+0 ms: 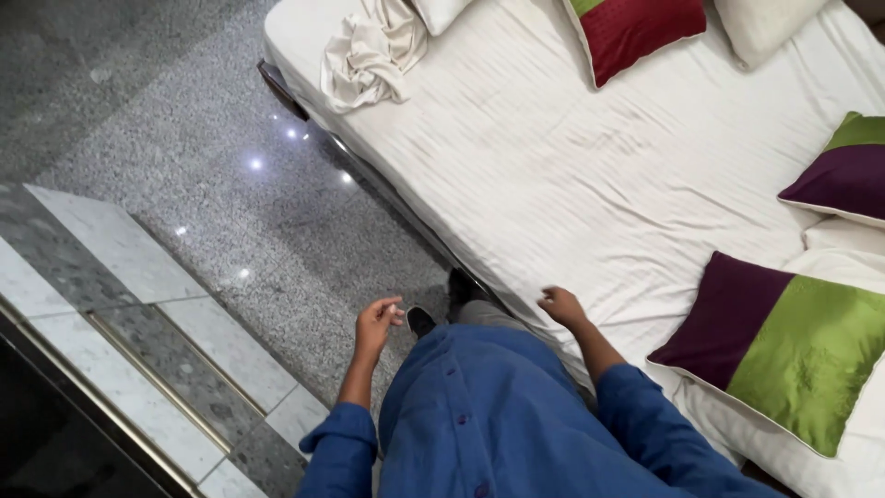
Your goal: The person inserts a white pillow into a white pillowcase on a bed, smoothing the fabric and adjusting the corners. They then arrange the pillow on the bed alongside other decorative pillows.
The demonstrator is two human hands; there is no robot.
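**Standing at the bed's edge, both hands empty**

Right hand (560,304) hovering over the white sheet (553,166) at the near edge of the bed (304,55), fingers curled loosely into a closed grip, nothing inside it; probably poised close to the fabric because the sheet lies creased and rumpled there. Left hand (376,323) raised over the floor at 9 o'clock of the right, fingers half bent, thumb and forefinger nearly meeting, holding nothing visible. Blue shirt (498,415) filling the bottom centre, dark shoes (422,319) showing between the hands.

Outward from the right hand: purple-and-green pillow (784,350) at 3 o'clock, lying on the sheet near the mattress edge; a second purple-and-green pillow (843,171) at 1 o'clock; red-and-green pillow (636,32) at 12 o'clock; a plain cream pillow (765,28) beyond. Crumpled cream cloth (373,55) bunched at 11 o'clock on the far corner. Speckled grey floor (212,184) at 9 o'clock, pale marble step (138,277) further out. Nearest pillow crowding the sheet beside the right arm.
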